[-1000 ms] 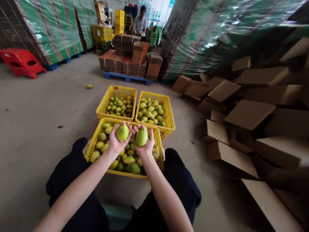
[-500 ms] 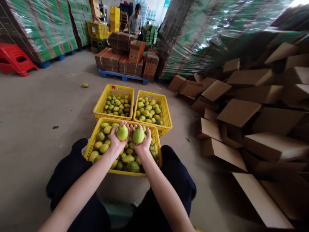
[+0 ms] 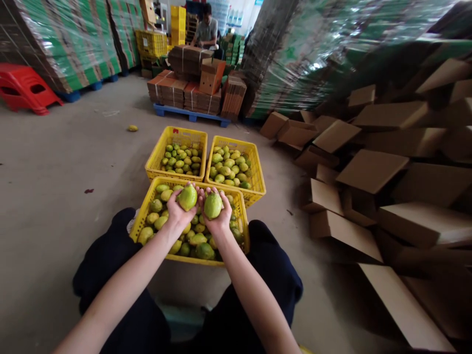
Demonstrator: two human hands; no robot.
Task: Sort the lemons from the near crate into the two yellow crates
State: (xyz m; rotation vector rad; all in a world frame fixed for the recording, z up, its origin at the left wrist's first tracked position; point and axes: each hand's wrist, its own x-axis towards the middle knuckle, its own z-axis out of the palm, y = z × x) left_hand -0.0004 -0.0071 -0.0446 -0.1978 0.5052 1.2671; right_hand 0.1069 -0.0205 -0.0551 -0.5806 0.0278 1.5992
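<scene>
Over the near yellow crate [image 3: 245,231], between the person's knees, two hands stand side by side with palms turned up. The left hand [image 3: 178,211] cradles a glossy yellow-green lemon [image 3: 188,197], its fingers lying along and under the fruit in a loose grasp. The right hand [image 3: 220,219] cups a duller green lemon [image 3: 213,205] in the same way, the thumb against its outer side. Both fruits are clear of the heap of lemons [image 3: 198,239] below them.

The step in hand looks to be a comparison: two lemons held up together, perhaps for colour, size or skin. Behind the near crate stand the rear left crate [image 3: 157,171] and the rear right crate [image 3: 260,174], each holding more lemons, so the work may well be sorting. By that reading, the next move calls for a decision on each fruit, then a hand carried over the chosen crate and the fingers opened low, so that the lemon settles onto the others without bruising. Which crate suits which lemon, I cannot tell.
</scene>
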